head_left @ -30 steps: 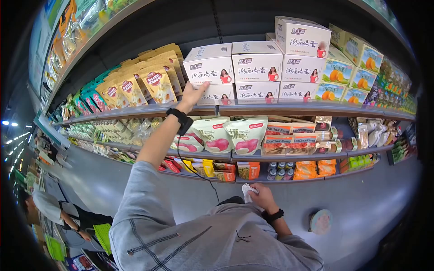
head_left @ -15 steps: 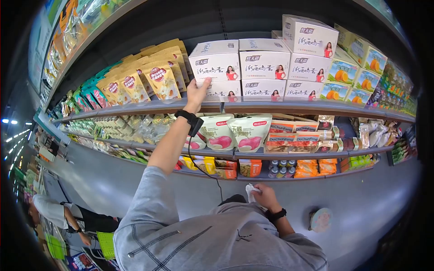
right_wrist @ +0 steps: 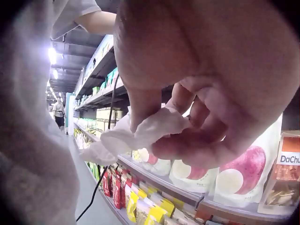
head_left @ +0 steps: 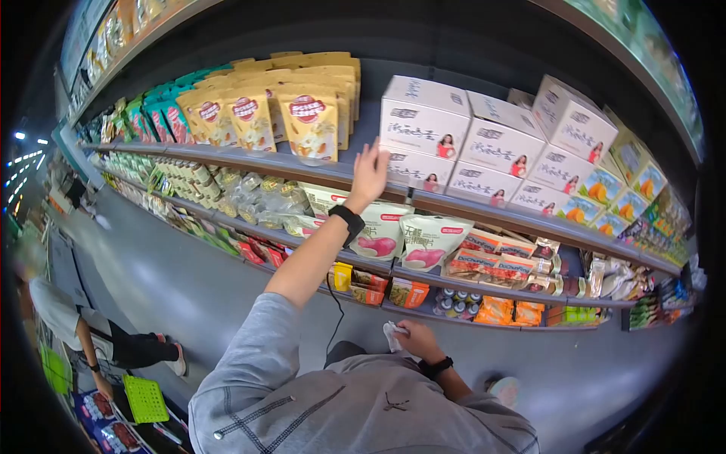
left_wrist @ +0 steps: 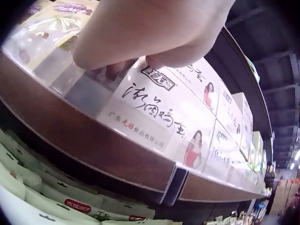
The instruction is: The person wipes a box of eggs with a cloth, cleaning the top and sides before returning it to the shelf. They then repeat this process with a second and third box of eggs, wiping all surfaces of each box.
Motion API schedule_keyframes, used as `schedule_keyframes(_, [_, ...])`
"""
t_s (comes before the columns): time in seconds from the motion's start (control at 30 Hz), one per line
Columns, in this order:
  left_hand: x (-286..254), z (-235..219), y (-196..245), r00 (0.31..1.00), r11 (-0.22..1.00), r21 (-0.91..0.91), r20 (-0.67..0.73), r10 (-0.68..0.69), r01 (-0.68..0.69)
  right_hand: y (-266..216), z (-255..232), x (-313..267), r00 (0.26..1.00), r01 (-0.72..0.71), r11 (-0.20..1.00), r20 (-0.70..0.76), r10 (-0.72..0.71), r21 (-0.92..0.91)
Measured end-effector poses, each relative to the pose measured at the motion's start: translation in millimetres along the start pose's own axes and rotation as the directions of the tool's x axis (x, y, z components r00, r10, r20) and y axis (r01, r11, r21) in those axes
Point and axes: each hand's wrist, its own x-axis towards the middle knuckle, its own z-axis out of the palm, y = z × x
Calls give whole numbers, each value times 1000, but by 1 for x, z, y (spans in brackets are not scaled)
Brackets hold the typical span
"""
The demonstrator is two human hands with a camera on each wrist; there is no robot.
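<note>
White printed cartons [head_left: 423,125] stand stacked two high on the upper shelf. At the left end of this stack is my left hand [head_left: 369,178], its fingers reaching up beside the left side of the cartons and its thumb right at the front corner. The left wrist view shows the hand close over the lower carton [left_wrist: 145,108]; the fingertips are mostly hidden behind the hand. Low in front of the body, my right hand [head_left: 418,339] pinches a crumpled white tissue [right_wrist: 136,133] between thumb and fingers. Tan snack pouches [head_left: 308,125] stand left of the left hand.
A clear lip runs along the upper shelf edge [head_left: 265,160]. Below are white-green fruit chip bags [head_left: 431,240] and orange-labelled packs [head_left: 491,257]. A black cable [head_left: 333,325] hangs from the left wrist. To the left, another person [head_left: 72,325] stands near a green basket [head_left: 145,399].
The head view has turned, so the shelf now slants down to the right. My left hand has shifted from the upper carton's lower front to the stack's left side. The right hand keeps the tissue.
</note>
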Motion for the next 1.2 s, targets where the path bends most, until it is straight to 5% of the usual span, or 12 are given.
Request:
schedule_keyframes(0.2, [-107,-62,-1,955,963,97,-138,262,-250,4,29,22,982,148,987,-129,-138,70])
schedule_keyframes(0.3, [-222,-71,-81,972,960,-158,86,-219,231,-1,37,28,978,111,989,-189,-91,97])
schedule_keyframes(0.33, [-262,-83,-101,945,957,36,149,-291,289,0,39,31,977,121,987,-192,-98,110])
schedule_keyframes(0.43, [-385,-118,-143,813,831,87,169,-556,550,-10,40,40,982,70,998,-173,-70,-4])
schedule_keyframes(0.63, [-550,-185,-198,228,287,-258,-236,-945,922,-2,59,86,978,-81,993,-183,96,89])
schedule_keyframes(0.7, [-585,-200,-190,102,223,-324,-352,-931,919,-1,67,125,909,181,976,-398,-120,120])
schedule_keyframes(0.8, [-606,-222,-178,1,187,-402,-420,-908,896,-87,30,159,998,-47,868,54,24,495])
schedule_keyframes(0.83, [-618,-227,-170,-39,155,-428,-411,-911,890,-134,12,154,959,-73,853,271,-83,517])
schedule_keyframes(0.9, [-644,-228,-171,-99,114,-488,-389,-916,865,-185,9,146,615,322,850,590,-523,418])
schedule_keyframes(0.97, [-685,-225,-172,-149,29,-474,-334,-931,880,-228,8,131,325,364,868,827,-459,338])
schedule_keyframes(1.1, [-745,-206,-159,-394,-236,-583,-158,-906,777,-210,33,132,625,470,875,657,-422,115])
schedule_keyframes(1.2, [-735,-199,-150,-437,-314,-581,-80,-896,751,-192,39,130,768,435,900,519,-375,8])
